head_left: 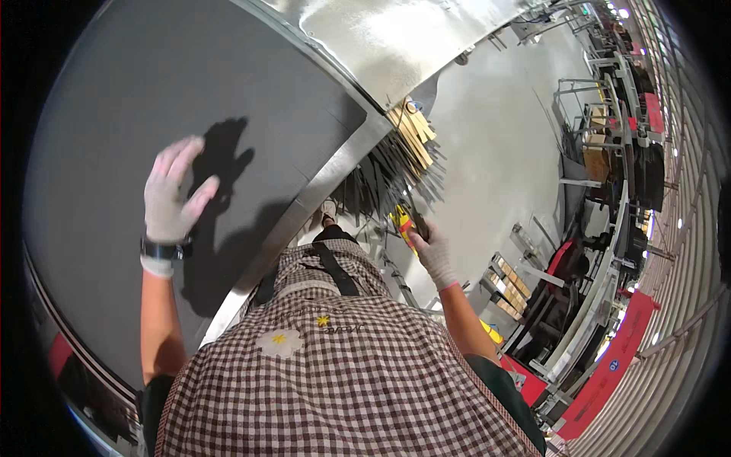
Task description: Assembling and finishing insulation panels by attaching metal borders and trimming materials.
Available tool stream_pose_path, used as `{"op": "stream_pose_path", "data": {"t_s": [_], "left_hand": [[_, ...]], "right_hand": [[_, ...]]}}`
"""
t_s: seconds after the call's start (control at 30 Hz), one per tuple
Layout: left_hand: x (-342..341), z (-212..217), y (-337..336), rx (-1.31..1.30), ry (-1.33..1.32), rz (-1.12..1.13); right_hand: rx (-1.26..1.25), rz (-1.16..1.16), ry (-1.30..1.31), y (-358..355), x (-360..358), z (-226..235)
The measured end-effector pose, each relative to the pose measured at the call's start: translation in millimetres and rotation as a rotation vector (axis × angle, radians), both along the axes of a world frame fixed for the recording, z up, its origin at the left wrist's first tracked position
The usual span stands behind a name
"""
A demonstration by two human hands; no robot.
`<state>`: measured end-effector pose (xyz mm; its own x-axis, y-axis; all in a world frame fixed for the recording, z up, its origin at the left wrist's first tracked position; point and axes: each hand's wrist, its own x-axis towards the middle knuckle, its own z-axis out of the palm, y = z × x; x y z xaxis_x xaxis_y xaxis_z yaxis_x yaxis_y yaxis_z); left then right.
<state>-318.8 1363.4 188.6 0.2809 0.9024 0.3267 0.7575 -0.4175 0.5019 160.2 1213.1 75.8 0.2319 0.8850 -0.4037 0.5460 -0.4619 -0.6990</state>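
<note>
My left hand [173, 194] is raised over a dark grey flat surface [114, 99], its fingers apart and nothing in it. It wears a pale glove with bare fingertips and a black wristband [165, 249], and casts a shadow on the surface. At the right, beyond the metal edge [320, 179], my gloved right hand [435, 255] is closed around a slim dark tool [418, 222], whose kind I cannot make out. A yellow and red object [402, 221] shows right beside its fingers; whether the hand holds it too is unclear.
Bundled dark strips [365, 186] and pale yellow strips [413, 133] hang by the table corner. A shiny metallic sheet [381, 46] adjoins the far side. Grey floor [495, 129] lies to the right, with racks, cardboard boxes [598, 156] and a red banner [609, 373] beyond.
</note>
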Motion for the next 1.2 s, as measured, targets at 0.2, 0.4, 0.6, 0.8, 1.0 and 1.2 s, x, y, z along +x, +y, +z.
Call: {"op": "stream_pose_path", "data": {"t_s": [0.2,0.4,0.6,0.8,1.0,1.2], "left_hand": [[85,-20,121,-0.019,0.287,-0.157],[138,-53,198,-0.181,0.584,-0.339],[157,-67,214,-0.308,0.643,-0.359],[144,-85,208,-0.274,0.537,-0.398],[142,-105,205,-0.081,0.458,-0.318],[141,-111,198,-0.014,0.465,-0.289]], "right_hand": [[0.201,0.252,0.162,100,-29,68],[0.295,0.448,0.1,131,-21,74],[0.256,0.589,-0.022,153,-22,73],[0.276,0.634,-0.102,159,-19,75],[0.269,0.697,-0.203,159,-18,92],[-0.038,0.823,-0.504,189,-69,123]]}}
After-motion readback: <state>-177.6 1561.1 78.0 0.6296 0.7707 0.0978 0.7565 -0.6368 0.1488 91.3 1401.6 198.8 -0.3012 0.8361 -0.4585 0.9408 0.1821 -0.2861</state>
